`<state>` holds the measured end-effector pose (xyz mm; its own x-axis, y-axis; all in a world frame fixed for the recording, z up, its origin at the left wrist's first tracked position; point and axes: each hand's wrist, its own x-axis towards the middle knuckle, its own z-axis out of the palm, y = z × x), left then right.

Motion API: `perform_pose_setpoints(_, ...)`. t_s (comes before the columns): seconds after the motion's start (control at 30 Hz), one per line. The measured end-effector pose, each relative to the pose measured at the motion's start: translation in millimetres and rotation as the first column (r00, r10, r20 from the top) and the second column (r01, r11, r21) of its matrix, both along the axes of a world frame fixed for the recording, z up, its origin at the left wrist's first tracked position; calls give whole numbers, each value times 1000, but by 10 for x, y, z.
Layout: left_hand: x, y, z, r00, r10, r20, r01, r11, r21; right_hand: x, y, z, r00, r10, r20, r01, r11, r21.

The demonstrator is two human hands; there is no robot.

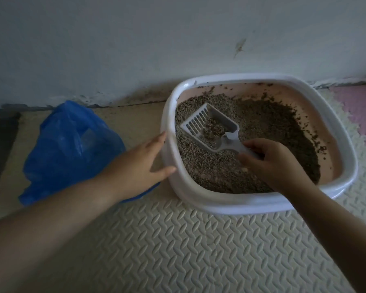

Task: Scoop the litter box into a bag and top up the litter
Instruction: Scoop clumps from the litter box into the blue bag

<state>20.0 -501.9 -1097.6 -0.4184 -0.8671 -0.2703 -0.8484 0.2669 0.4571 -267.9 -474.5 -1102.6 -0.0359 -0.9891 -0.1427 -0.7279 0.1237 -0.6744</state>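
1. I see the right hand [270, 163] over the litter box [199, 193], its fingers curled round the handle of the white scoop [209, 129].
2. The scoop sits above the litter [273, 127] at the box's left side, slotted end pointing far-left, with brown clumps in its bowl.
3. The left hand [142, 163] lies flat against the box's left outer wall, fingers [159, 140] straight and holding nothing.
4. The blue bag [72, 149] rests on the floor mat [199, 250] just left of the box, partly under the left wrist.
5. The box stands near the wall [135, 39].
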Motion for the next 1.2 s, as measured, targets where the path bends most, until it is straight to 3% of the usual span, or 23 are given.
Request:
perform_pose_setpoints(0.1,378,-14,343,994,4,107,26,961,-277,174,-56,105,997,72,18,-72,997,1)
perform_pose_setpoints(0.17,668,-67,488,982,53,184,41,881,-472,325,-111,172,991,128,34,-128,992,2)
perform_pose_setpoints(0.23,931,-107,524,954,151,259,18,833,-553,499,-177,223,981,194,28,-194,981,1)
perform_pose_setpoints(0.4,1238,-82,367,909,243,338,-14,829,-559,965,-388,210,939,341,-47,-339,940,44)
perform_pose_setpoints(0.67,1363,-81,231,906,296,301,-127,871,-474,1619,-567,73,856,472,-210,-461,881,102)
perform_pose_setpoints(0.8,1448,-13,200,917,249,310,-82,882,-464,1948,-586,4,734,505,-454,-548,835,44)
perform_pose_setpoints(0.9,1536,30,165,926,213,312,-33,868,-495,2262,-620,-100,652,554,-517,-612,787,72)
perform_pose_setpoints(1.0,1634,38,141,926,181,332,23,849,-528,2532,-672,-189,576,642,-506,-676,722,147)
perform_pose_setpoints(1.1,1728,54,139,938,167,304,22,846,-533,2624,-756,-230,597,675,-435,-692,707,147)
perform_pose_setpoints(1.2,1786,98,126,951,150,271,17,848,-530,2578,-789,-279,594,659,-462,-703,704,101)
